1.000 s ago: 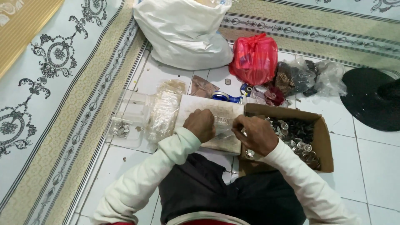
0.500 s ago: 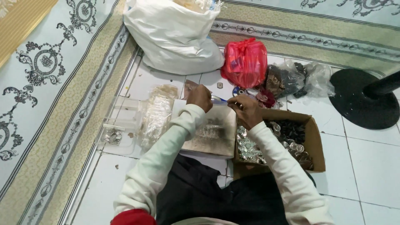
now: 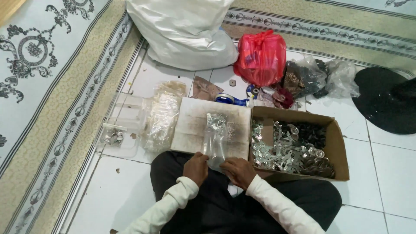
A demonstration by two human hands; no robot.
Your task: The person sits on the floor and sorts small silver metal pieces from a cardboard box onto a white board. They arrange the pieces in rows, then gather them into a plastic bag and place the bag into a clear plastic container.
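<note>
A long clear plastic sleeve (image 3: 215, 136) with small silvery pieces at its far end lies on a stained white board (image 3: 190, 123) in front of my lap. My left hand (image 3: 196, 168) and my right hand (image 3: 237, 170) pinch its near end from either side. To the right stands an open cardboard box (image 3: 336, 143) full of silvery metal pieces (image 3: 281, 149).
A heap of clear plastic sleeves (image 3: 162, 115) and a clear tray (image 3: 119, 125) lie to the left. Behind are a big white sack (image 3: 184, 30), a red bag (image 3: 260, 56), clear bags of dark items (image 3: 316, 78), a tape roll (image 3: 229, 99) and a black round base (image 3: 388, 102). Patterned carpet (image 3: 52, 78) borders the tiles.
Both hands have pulled back from the far side of the board toward my lap, and now hold the near end of the clear sleeve stretched over the board.
</note>
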